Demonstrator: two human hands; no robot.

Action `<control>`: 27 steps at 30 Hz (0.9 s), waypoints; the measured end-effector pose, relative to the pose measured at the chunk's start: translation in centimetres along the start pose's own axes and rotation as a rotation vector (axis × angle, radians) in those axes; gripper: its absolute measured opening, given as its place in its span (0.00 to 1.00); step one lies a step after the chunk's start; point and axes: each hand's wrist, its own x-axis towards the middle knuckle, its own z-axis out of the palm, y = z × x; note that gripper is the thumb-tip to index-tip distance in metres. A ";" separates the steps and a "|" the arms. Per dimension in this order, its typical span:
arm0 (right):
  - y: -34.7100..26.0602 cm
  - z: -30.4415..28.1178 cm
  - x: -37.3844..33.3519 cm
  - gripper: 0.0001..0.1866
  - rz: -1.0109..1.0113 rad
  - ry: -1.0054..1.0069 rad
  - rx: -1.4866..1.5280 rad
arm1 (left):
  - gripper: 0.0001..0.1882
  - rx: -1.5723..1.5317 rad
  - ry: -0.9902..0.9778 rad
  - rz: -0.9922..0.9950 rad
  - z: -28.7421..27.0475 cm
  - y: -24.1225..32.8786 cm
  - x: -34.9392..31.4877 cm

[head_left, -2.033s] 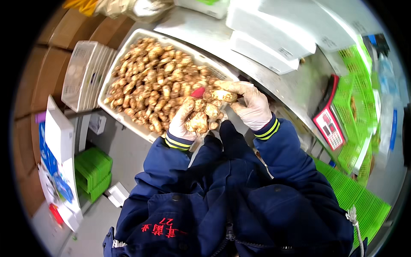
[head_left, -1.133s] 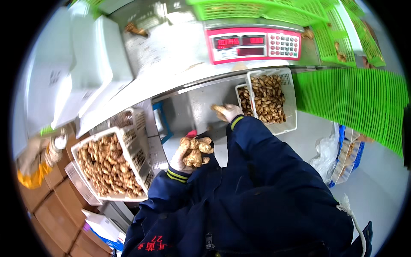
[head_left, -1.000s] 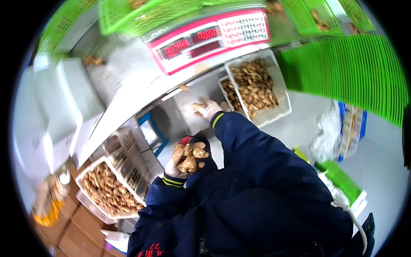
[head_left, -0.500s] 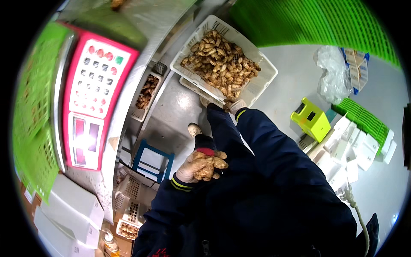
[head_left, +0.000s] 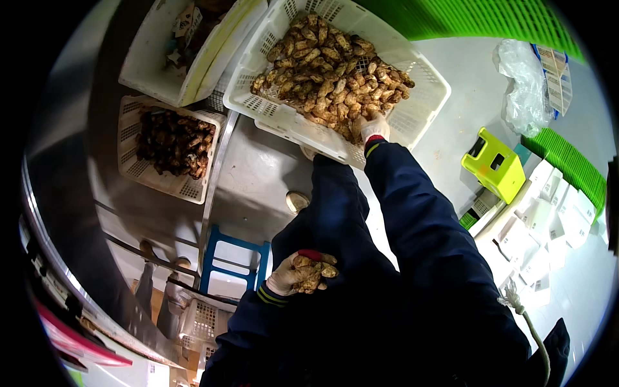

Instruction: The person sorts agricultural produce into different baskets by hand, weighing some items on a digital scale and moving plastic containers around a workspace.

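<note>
Right arm (head_left: 422, 209) outstretched, left arm (head_left: 244, 326) bent, left fingers (head_left: 289, 266) curled

Hands: two, left hand (head_left: 289, 277) and right hand (head_left: 372, 127). Left grip: several tan lumps (head_left: 311, 278), exact count unclear. Heaped white crate (head_left: 429, 84): one, at right hand. Smaller white crate (head_left: 155, 183): one, well left of right hand. Blue frame (head_left: 264, 261): one, near left hand. Lime stool (head_left: 506, 174): one, right of right hand. Shoes (head_left: 296, 202): two, between hands.

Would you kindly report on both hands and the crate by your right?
Left hand gripping brown pieces. Right hand at pile's near edge, in crate. Nothing visibly in its way.
</note>
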 end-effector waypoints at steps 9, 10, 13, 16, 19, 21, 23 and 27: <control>-4.9 2.6 7.0 0.33 0.059 -0.211 -0.374 | 0.29 -0.078 -0.015 -0.032 -4.4 1.2 -0.3; -5.1 2.1 7.4 0.32 0.280 -0.225 -0.161 | 0.29 -0.081 -0.031 -0.021 -4.4 1.4 0.0; -3.3 1.5 5.8 0.27 0.266 -0.188 0.280 | 0.28 -0.079 -0.048 0.014 -3.2 0.9 0.3; 0.5 -0.7 2.4 0.23 0.221 -0.718 1.318 | 0.27 -0.069 -0.044 0.041 -1.0 0.3 0.1; -1.7 -4.8 -2.5 0.26 0.072 -1.041 1.554 | 0.32 -0.071 -0.077 0.011 -0.5 -0.7 -0.3; -2.0 -6.3 -3.9 0.27 0.017 -1.062 1.569 | 0.34 -0.057 -0.086 -0.035 -0.4 -0.3 0.0; -3.8 -7.2 -5.1 0.29 0.036 -1.035 1.466 | 0.34 -0.045 -0.068 -0.027 -0.2 -0.4 0.2; -2.7 -3.3 1.1 0.27 0.027 -0.320 0.387 | 0.26 -0.076 -0.104 0.004 -1.1 -0.2 1.1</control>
